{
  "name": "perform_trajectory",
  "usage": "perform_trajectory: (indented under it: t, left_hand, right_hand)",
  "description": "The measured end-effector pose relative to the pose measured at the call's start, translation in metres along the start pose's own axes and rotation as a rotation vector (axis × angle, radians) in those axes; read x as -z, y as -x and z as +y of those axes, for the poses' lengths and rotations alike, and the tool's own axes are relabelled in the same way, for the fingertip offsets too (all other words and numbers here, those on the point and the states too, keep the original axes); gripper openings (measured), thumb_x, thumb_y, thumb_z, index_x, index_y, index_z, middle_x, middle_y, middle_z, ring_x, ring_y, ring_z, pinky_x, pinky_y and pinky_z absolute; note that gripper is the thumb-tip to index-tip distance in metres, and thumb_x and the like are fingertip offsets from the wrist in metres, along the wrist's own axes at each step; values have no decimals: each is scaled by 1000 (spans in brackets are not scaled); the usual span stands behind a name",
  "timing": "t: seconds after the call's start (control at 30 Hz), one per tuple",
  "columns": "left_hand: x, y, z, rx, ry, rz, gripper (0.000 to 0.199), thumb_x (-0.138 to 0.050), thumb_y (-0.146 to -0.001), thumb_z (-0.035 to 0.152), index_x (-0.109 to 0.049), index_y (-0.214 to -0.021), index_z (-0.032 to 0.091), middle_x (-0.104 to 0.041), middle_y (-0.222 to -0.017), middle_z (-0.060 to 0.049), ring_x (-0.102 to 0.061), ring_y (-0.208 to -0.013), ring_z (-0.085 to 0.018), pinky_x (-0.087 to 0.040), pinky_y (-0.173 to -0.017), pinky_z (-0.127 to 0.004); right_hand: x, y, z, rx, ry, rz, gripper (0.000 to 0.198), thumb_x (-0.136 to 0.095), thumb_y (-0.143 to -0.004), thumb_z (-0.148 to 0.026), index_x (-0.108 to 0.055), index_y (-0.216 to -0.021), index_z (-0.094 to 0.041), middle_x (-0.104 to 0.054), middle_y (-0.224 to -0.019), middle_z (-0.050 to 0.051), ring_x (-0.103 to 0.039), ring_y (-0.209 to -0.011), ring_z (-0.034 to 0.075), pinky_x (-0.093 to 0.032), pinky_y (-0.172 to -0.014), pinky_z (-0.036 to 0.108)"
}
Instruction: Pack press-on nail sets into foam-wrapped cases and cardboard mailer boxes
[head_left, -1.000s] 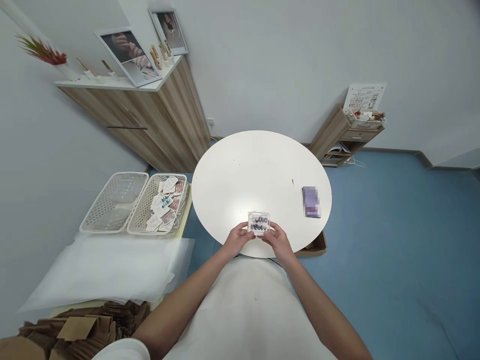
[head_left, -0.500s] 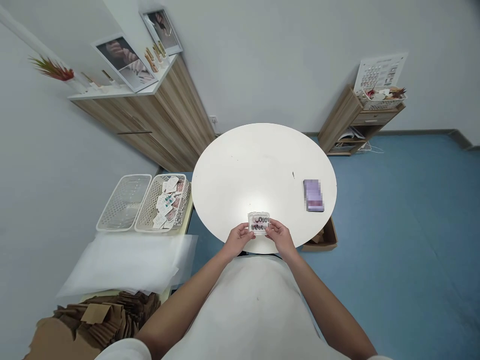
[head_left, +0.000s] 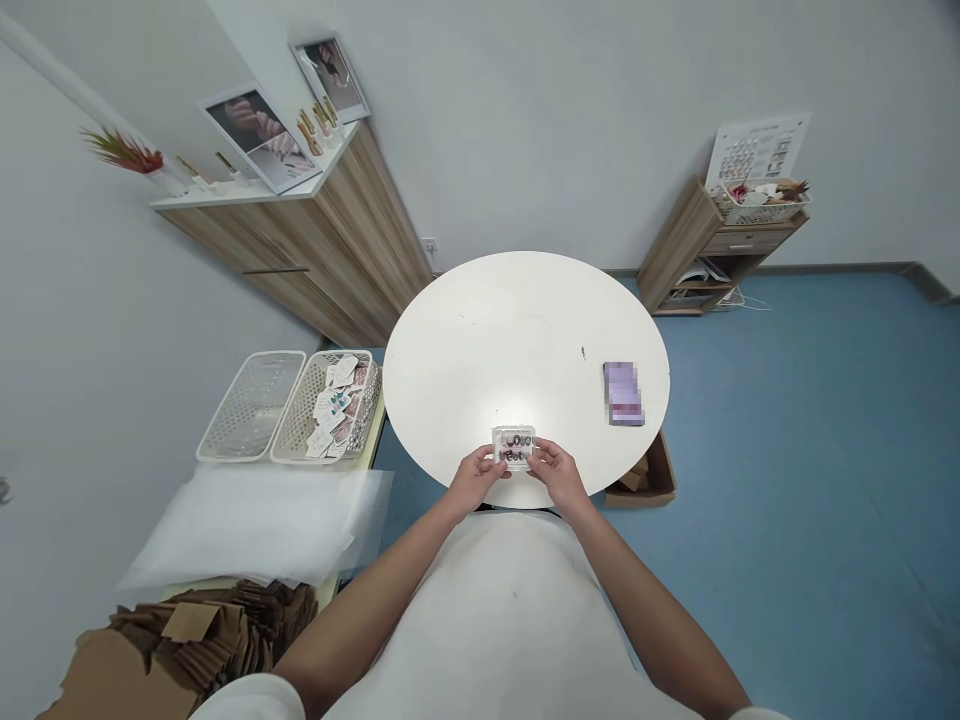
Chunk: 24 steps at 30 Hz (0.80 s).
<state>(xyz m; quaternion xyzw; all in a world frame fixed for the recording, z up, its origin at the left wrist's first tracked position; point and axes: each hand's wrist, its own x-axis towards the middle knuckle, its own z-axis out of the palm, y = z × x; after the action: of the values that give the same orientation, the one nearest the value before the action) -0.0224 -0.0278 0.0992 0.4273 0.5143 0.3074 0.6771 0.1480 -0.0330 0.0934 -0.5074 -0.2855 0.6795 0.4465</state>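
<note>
A small clear plastic case of press-on nails (head_left: pixel 514 447) is held over the near edge of the white oval table (head_left: pixel 517 310). Two rows of dark and pale nails show through it. My left hand (head_left: pixel 477 476) grips the case's left side, thumb at the lower left corner. On the opposite side, my right hand (head_left: pixel 558 472) pinches it with the thumb on the front. Fingers behind the case are partly hidden. Farther right on the table lies a purple box-like item (head_left: pixel 624 393), blurred by pixelation.
At left stand a white basket of cards and packets (head_left: pixel 330 410) and another white basket (head_left: pixel 251 408). Below them lie translucent plastic sheets (head_left: pixel 255 525) and folded brown cardboard (head_left: pixel 217 640). A cardboard box (head_left: pixel 651 478) sits under the table's right side. Wooden cabinets (head_left: pixel 352 230) stand behind.
Both hands still hold the case in nearly the same grip. The whole view has shifted slightly, with the background a little lower in the picture.
</note>
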Motion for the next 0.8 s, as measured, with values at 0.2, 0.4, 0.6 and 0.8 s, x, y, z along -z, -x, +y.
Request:
perform_trajectory:
  t: [0.2, 0.4, 0.6, 0.8]
  left_hand:
    - [-3, 0, -2, 4, -46, 18, 47, -60, -71, 44, -49, -109, 17, -67, -90, -8, -63, -82, -19, -40, -78, -31]
    - [-8, 4, 0, 0, -48, 41, 50, -58, -73, 45, -49, -113, 17, -67, -92, -9, -63, -83, -20, -39, -79, -32]
    - [-7, 4, -4, -17, -51, 61, 50, -59, -72, 44, -48, -113, 18, -68, -86, -7, -63, -83, -20, -38, -80, -33]
    - [-6, -2, -6, -37, -32, 68, 47, -59, -72, 44, -48, -111, 18, -68, -86, -7, -63, -80, -19, -39, -80, -33]
  right_hand:
    - [2, 1, -1, 10, -20, -12, 46, -69, -60, -34, -56, -102, -22, -61, -102, 6, -59, -85, 18, -46, -78, 35]
    - [8, -1, 5, -45, -38, 7, 44, -68, -61, -34, -55, -102, -23, -62, -97, 4, -58, -90, 18, -47, -79, 35]
    - [6, -2, 5, -57, -53, -25, 44, -69, -60, -35, -56, -101, -23, -63, -97, 5, -59, -90, 19, -47, -81, 38]
    - [2, -4, -1, -53, -52, -32, 45, -69, -60, -35, -54, -101, -23, -62, -97, 5, -57, -93, 20, -47, -81, 38]
